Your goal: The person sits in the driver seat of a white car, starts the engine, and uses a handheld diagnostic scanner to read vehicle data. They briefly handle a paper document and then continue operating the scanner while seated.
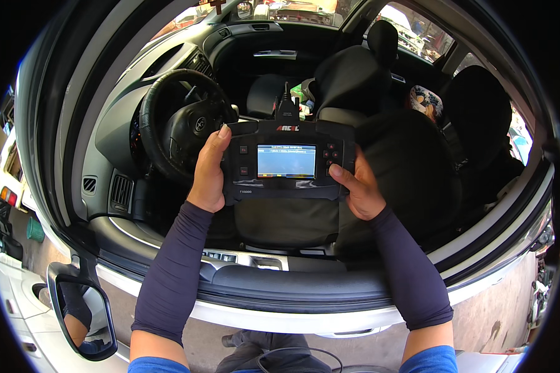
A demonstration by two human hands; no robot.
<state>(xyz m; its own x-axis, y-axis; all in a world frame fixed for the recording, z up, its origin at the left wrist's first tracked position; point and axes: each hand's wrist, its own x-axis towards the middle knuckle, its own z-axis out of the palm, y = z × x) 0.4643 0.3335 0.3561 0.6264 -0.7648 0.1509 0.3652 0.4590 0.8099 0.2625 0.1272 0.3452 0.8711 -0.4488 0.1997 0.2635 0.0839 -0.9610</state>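
Note:
A black handheld car diagnostic scanner (286, 193) is held level in front of me, over the driver's seat, its lit screen (286, 161) facing up. My left hand (210, 174) grips its left end, thumb along the upper left edge and the other fingers hidden beneath. On the right end, my right hand (362, 186) is closed round the casing, with the thumb at the lower edge of the arrow buttons (331, 153). A cable plug (286, 109) stands out from the scanner's top edge. Dark sleeves cover both forearms.
Both arms reach through the window opening over the door sill (298, 287). Beyond the scanner's left end is the steering wheel (152, 133). Black-covered seats (410, 180) fill the right side. A side mirror (84, 317) juts out at lower left. A cable (302, 349) loops near my legs.

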